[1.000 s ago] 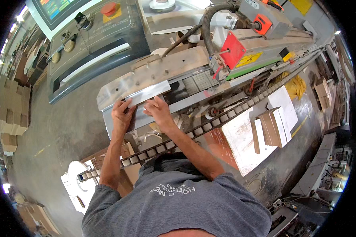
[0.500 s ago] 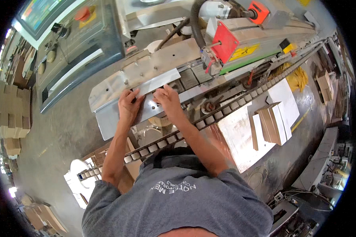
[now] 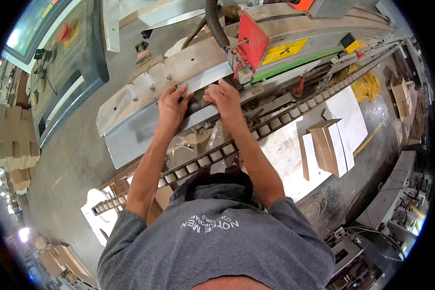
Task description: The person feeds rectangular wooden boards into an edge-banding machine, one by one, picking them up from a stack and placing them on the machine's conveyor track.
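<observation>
While both your hands rest on it, the long grey metal plate (image 3: 145, 133) lies straight ahead of you against the machine's side, its long axis running from lower left up to the right, under the bolted guard strip (image 3: 179, 77). Your left hand (image 3: 170, 107) lies flat on the plate's upper edge with fingers spread; your right hand (image 3: 225, 99) sits just beside it, further up the slope, fingers curled over the edge where plate and guard meet. Whether either hand actually pinches the edge I cannot tell. Both hands are equally near, the left more on the plate's bare face. Just beyond your right fingers hangs the red hinged flap (image 3: 251, 41) with a black ribbed hose (image 3: 216, 24). Below your wrists runs the roller chain track (image 3: 256, 133), crossing between you and the plate. White boards (image 3: 345, 113) with brown-edged panels (image 3: 324, 147) lie to your right.
</observation>
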The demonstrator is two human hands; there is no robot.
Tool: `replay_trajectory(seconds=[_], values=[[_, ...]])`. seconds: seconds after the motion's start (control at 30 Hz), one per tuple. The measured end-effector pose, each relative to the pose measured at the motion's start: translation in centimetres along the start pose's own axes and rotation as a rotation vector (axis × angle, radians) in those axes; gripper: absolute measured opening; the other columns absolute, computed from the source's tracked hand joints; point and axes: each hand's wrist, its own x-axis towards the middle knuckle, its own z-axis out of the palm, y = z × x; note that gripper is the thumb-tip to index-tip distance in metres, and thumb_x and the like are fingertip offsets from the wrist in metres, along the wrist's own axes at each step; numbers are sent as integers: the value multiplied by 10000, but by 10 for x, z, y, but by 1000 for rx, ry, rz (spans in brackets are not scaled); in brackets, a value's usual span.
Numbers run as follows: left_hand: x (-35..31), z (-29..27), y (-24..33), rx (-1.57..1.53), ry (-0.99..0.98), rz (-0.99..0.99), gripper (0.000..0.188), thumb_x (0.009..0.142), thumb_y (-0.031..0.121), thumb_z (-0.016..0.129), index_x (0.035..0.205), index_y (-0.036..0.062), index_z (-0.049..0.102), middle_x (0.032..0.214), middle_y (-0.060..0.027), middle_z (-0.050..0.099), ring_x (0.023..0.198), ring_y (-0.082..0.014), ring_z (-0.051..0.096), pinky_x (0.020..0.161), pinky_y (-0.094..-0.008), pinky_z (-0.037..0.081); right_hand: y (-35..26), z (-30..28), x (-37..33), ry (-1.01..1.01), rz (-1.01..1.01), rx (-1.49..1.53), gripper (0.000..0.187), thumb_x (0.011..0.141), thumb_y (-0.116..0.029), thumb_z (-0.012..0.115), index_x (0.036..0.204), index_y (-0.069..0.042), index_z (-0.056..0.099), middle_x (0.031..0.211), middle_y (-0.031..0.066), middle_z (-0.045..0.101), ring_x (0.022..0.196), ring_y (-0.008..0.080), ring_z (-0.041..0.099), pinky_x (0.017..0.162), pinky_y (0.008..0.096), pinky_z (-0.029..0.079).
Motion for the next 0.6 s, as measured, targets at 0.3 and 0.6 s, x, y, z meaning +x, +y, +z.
replay_trajectory(seconds=[0.3, 0.6], values=[[30, 85, 14, -75, 36, 115, 269, 801, 235, 801, 993, 55, 745, 870, -163, 666, 733, -362, 652, 664, -437, 533, -32, -82, -122, 258, -331, -228, 385, 973, -60, 624, 1353, -11, 582, 1126, 133, 681, 934, 150, 647, 744, 299, 568], [18, 45, 52, -69, -79, 113, 308, 852, 163, 753, 1130, 35, 724, 850, -145, 661, 726, -283, 641, 695, -380, 530, 13, -245, -246, 787, -49, -1588, 634, 840, -143, 712, 1398, 50, 480, 1353, 246, 545, 1244, 464, 448, 1066, 526, 386]])
